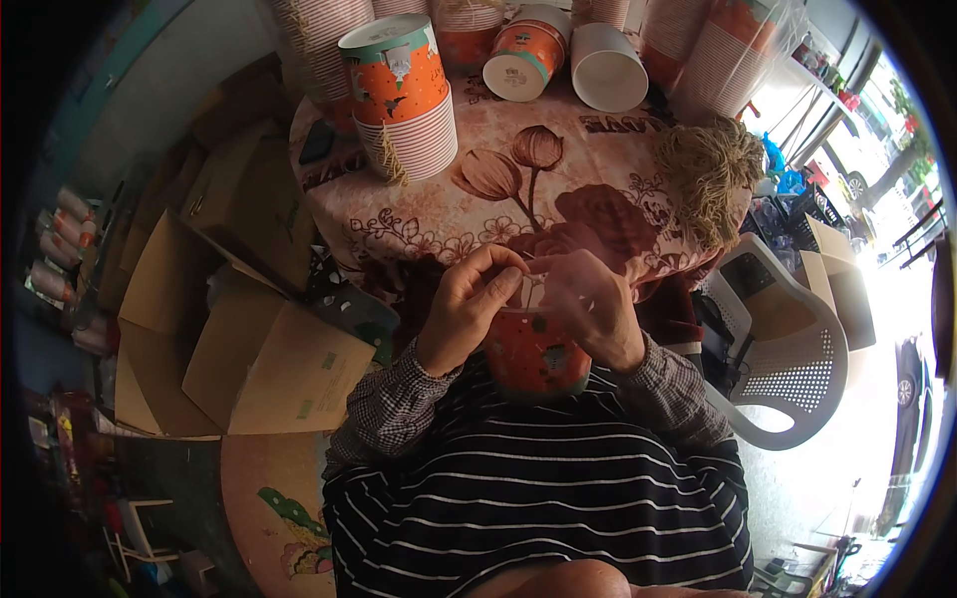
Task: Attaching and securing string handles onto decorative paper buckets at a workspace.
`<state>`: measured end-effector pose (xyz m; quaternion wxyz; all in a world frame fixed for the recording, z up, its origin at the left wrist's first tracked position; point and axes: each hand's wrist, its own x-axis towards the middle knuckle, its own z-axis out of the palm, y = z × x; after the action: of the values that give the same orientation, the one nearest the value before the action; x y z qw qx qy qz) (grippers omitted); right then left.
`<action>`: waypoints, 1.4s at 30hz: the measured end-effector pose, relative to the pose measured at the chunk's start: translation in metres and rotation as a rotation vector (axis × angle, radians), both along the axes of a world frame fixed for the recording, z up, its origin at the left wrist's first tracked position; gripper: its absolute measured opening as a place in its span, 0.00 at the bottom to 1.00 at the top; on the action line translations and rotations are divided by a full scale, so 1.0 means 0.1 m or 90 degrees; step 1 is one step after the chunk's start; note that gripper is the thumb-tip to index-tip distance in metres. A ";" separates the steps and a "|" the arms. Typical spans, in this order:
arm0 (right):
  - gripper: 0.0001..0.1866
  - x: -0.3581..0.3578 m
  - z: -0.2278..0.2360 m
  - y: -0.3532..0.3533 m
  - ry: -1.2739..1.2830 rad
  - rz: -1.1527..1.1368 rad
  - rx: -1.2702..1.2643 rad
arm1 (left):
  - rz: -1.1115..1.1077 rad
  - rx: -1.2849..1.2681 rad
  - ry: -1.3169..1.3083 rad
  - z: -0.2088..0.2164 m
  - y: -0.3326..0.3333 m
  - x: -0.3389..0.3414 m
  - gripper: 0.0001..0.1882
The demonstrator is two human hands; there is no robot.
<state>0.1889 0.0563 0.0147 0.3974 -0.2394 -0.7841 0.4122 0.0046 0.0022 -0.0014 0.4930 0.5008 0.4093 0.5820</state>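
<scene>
On my lap, against the table edge, stands an orange paper bucket (536, 354) with small printed figures and a green band near its bottom. My left hand (478, 294) is over its rim on the left, thumb and forefinger pinched on what looks like a thin cord (532, 285). Across from it, my right hand (593, 299) is at the rim's right side, close to the left fingertips. Motion smears its fingers, so their grip cannot be made out. Both hands partly hide the bucket's opening.
A flowered cloth covers the round table (419, 224). A stack of orange buckets (399, 95) stands at the left, with more stacks behind. Tan cords (710, 174) lie heaped at the right. Open cardboard boxes (289, 369) sit to my left, a white plastic chair (797, 349) to my right.
</scene>
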 end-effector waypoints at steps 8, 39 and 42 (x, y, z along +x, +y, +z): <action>0.04 0.03 0.02 -0.03 -0.034 0.022 -0.024 | 0.011 0.001 -0.010 -0.02 0.01 0.00 0.07; 0.04 0.02 -0.10 0.06 0.031 -0.037 0.061 | 0.060 0.164 0.310 0.10 -0.03 0.05 0.04; 0.04 0.01 -0.12 0.05 0.051 -0.047 -0.018 | 0.084 0.226 0.329 0.05 -0.03 0.09 0.05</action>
<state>0.1903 0.0613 0.0030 0.4402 -0.2572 -0.7521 0.4175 0.0139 -0.0008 0.0038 0.2388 0.6828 0.4446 0.5283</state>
